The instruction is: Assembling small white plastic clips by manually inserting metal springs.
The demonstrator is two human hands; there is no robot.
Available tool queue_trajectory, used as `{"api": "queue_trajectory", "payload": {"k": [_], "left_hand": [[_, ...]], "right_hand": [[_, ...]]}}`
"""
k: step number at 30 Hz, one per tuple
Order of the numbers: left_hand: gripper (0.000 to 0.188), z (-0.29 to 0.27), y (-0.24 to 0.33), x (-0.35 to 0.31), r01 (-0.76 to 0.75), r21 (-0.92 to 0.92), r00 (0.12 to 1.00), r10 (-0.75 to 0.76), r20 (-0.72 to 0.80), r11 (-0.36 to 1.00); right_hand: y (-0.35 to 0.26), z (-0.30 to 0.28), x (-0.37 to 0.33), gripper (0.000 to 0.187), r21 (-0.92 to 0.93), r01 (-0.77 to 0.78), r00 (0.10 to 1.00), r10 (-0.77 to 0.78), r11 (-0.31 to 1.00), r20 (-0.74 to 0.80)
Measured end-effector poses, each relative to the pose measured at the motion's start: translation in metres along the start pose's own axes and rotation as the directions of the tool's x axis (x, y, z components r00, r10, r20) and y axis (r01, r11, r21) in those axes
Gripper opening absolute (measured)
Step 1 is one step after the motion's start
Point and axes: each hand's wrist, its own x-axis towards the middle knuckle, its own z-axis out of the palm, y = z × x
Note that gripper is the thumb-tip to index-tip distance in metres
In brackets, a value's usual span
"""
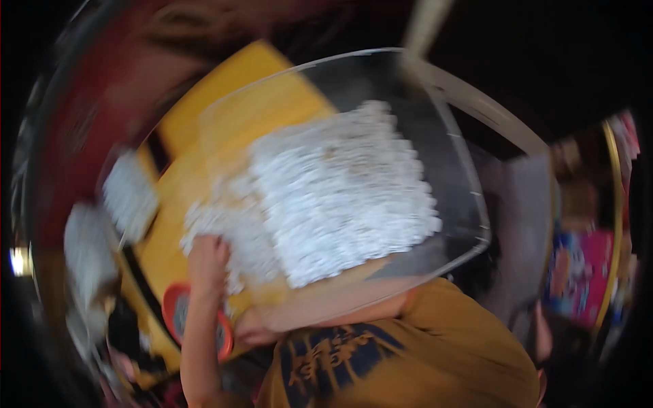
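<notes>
A large clear plastic tray point(462, 163) spans the middle of the head view, tilted. Neat, tight rows of small white pieces point(347, 197) fill much of it; blur hides their exact kind. To their left lies a heap of loose white pieces point(248, 241). My left hand point(207, 257) is at the near left edge of this heap, fingers closed, and what they hold is hidden. My right forearm crosses behind the tray's near wall. My right hand point(255, 331) is low by that near edge, its fingers smeared. Beside both hands sits an orange-red rimmed object with a grey inside point(178, 316).
A yellow surface point(204, 102) with dark stripes lies under the tray. Two white bundles, a nearer one point(92, 248) and a farther one point(129, 194), stand at the left. A pink and blue printed package point(581, 275) is at the right, by a gold-edged shelf or frame.
</notes>
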Motion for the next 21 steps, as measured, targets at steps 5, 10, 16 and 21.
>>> {"api": "queue_trajectory", "payload": {"k": [5,10,16,21], "left_hand": [[0.019,0.007,-0.009,-0.003,-0.033,0.145,0.998,0.024,0.065,0.989],[0.019,0.002,0.002,-0.021,0.139,-0.164,0.99,-0.137,0.02,0.977],[0.016,0.014,-0.021,-0.035,-0.226,-0.221,0.95,0.164,-0.268,0.949],[0.009,-0.019,-0.02,-0.069,-0.175,-0.424,0.957,0.053,-0.285,0.889]], "right_hand": [[-0.014,0.0,0.003,0.012,-0.121,-0.108,0.988,0.119,0.987,0.093],[-0.029,0.007,0.006,0.008,-0.2,-0.145,0.982,0.165,0.969,0.088],[-0.036,0.012,0.008,0.008,-0.272,-0.276,0.944,0.313,0.922,0.102],[-0.031,0.015,0.003,0.007,-0.388,-0.255,0.956,0.291,0.886,0.037]]}}
